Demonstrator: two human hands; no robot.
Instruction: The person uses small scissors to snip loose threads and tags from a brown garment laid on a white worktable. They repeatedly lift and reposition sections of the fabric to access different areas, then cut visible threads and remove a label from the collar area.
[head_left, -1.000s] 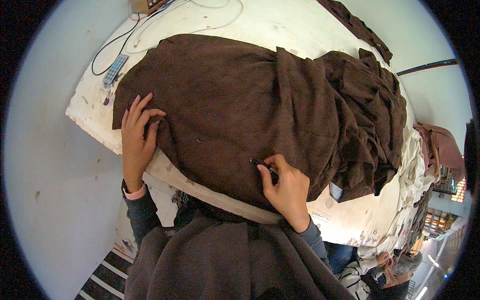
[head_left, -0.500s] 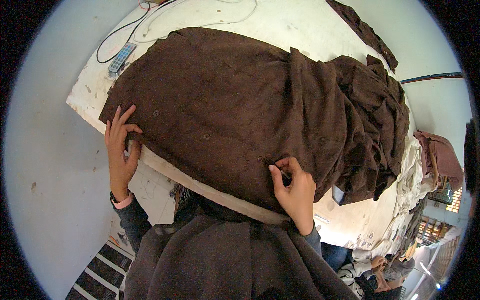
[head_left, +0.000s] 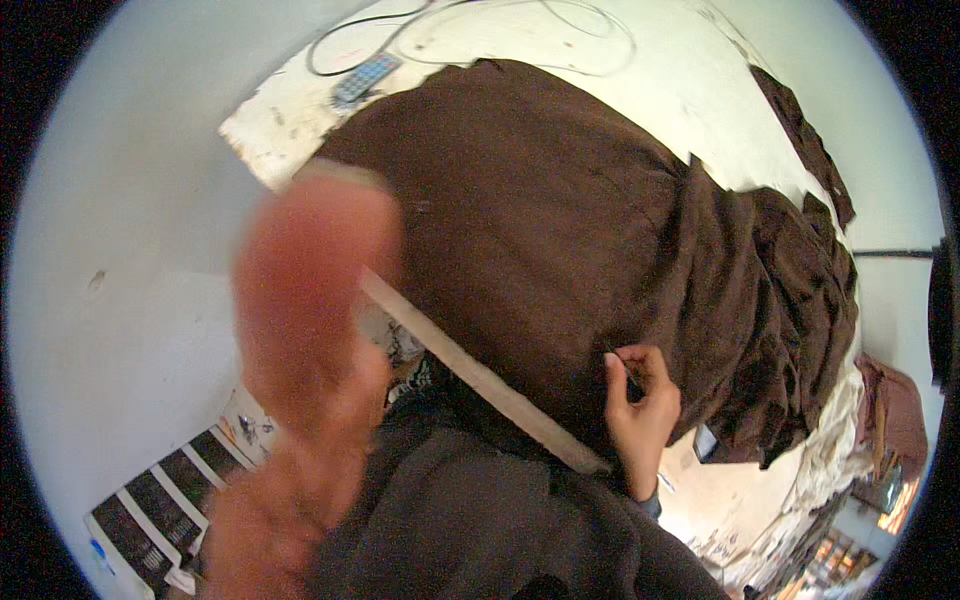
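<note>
Fingers [head_left: 652, 360] of the right hand [head_left: 643, 412] pinch a dark tool [head_left: 632, 384] over brown cloth [head_left: 530, 230]

The right hand's thumb and forefinger are closed on the tool, which is small and mostly hidden in the grip. That hand is at the near side of the cloth, close to the front edge of the tabletop [head_left: 690, 90]. The cloth covers much of the tabletop, spread fairly flat on the left and bunched into folds on the right.

The left hand [head_left: 315, 290] is raised close to the camera and badly blurred; whether it grips anything cannot be told. It hides the cloth's near left corner.

Beyond the cloth's far left edge lies a blue-grey remote [head_left: 367, 80], with a black cable [head_left: 313, 45] looping near it. A narrow dark garment piece [head_left: 805, 140] lies at the far right. White fabric [head_left: 845, 440] and a mauve bundle [head_left: 890, 410] are beyond the folds on the right.
</note>
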